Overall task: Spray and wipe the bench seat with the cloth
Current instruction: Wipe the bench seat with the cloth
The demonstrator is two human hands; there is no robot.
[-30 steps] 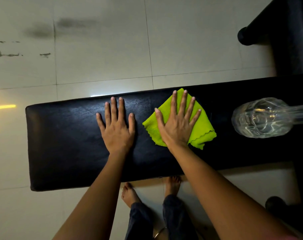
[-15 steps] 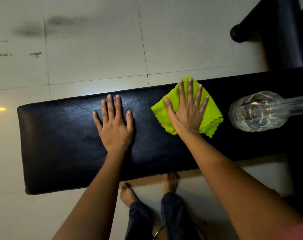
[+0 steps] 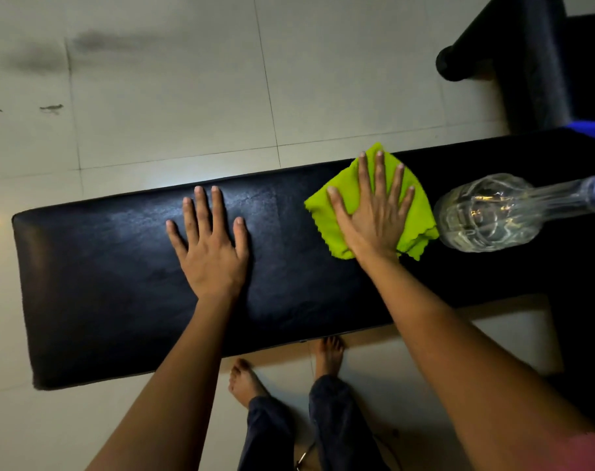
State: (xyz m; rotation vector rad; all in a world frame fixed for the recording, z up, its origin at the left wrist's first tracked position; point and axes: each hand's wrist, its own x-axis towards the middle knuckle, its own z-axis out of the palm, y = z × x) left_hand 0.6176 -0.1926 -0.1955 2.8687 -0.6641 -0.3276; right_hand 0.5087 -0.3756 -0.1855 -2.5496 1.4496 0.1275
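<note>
The black bench seat [image 3: 102,283] runs from 9 o'clock to 3 o'clock across the view; the left hand [image 3: 210,256] lies flat on it near the centre, fingers straight and spread wide, pointing to 12 o'clock; the right hand [image 3: 374,219], at 2 o'clock from the left one, presses flat on the green cloth [image 3: 422,219], fingers splayed; the cloth sits at the seat's far edge; a clear bottle [image 3: 486,215] lies on its side just beside the cloth at 3 o'clock; bare feet [image 3: 245,382] stand on the tiled floor [image 3: 170,113] at 6 o'clock.
</note>
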